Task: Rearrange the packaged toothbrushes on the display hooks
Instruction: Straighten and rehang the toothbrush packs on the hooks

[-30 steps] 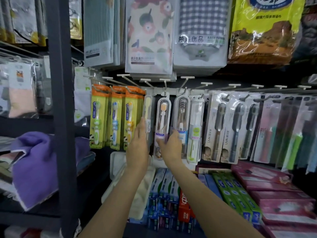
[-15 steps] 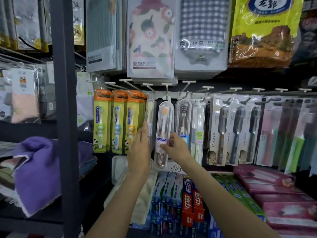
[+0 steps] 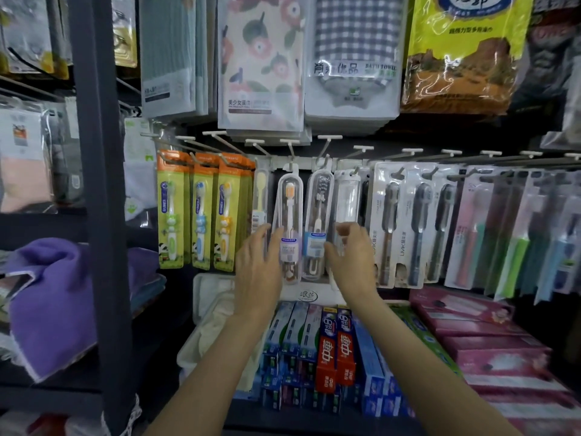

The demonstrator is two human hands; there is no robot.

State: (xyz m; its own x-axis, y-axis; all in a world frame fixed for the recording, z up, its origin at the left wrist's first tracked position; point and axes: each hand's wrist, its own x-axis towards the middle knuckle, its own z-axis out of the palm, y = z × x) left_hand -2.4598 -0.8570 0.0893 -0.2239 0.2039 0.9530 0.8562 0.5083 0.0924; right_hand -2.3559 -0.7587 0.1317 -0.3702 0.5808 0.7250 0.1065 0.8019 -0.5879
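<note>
Clear packs [image 3: 288, 228] look light, stiff, slick; best pinched by side edges near label. Left hand [image 3: 258, 265] spread flat, touching one; right hand [image 3: 352, 256] loosely curled, holding nothing.

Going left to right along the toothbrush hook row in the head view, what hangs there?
Three green-and-orange carded children's toothbrushes → yellow-headed toothbrush pack → clear capsule case with orange-bristled brush → clear capsule case with dark-bristled brush → clear tube pack → dark-bristled toothbrushes on white cards → pastel-handled toothbrush packs.
</note>
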